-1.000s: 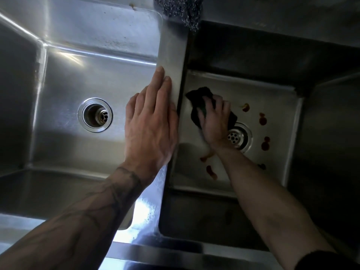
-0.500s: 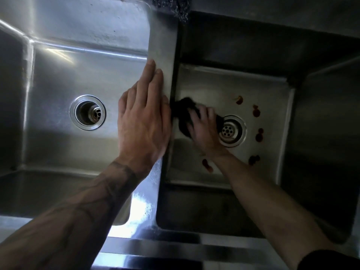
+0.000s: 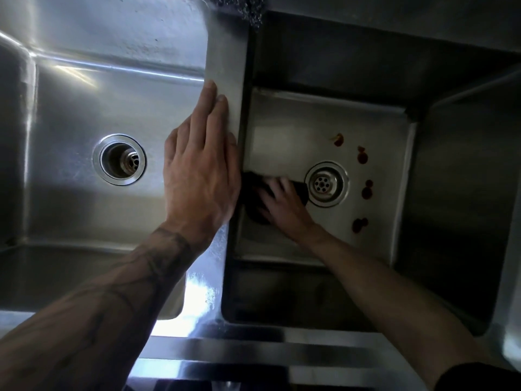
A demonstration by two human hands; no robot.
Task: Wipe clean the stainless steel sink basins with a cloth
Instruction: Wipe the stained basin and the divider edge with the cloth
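The left hand lies flat, fingers straight, on the steel divider of a double sink. The right hand, fingers spread, presses a dark crumpled cloth on the stainless steel right basin, just left of its round drain. Red spots lie to the drain's right.

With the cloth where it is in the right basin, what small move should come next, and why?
Probably slide the cloth rightward past the drain onto the red spots. The right hand presses it on the basin floor left of the drain, and those spots on the drain's right are unwiped. The left hand rests flat on the divider.
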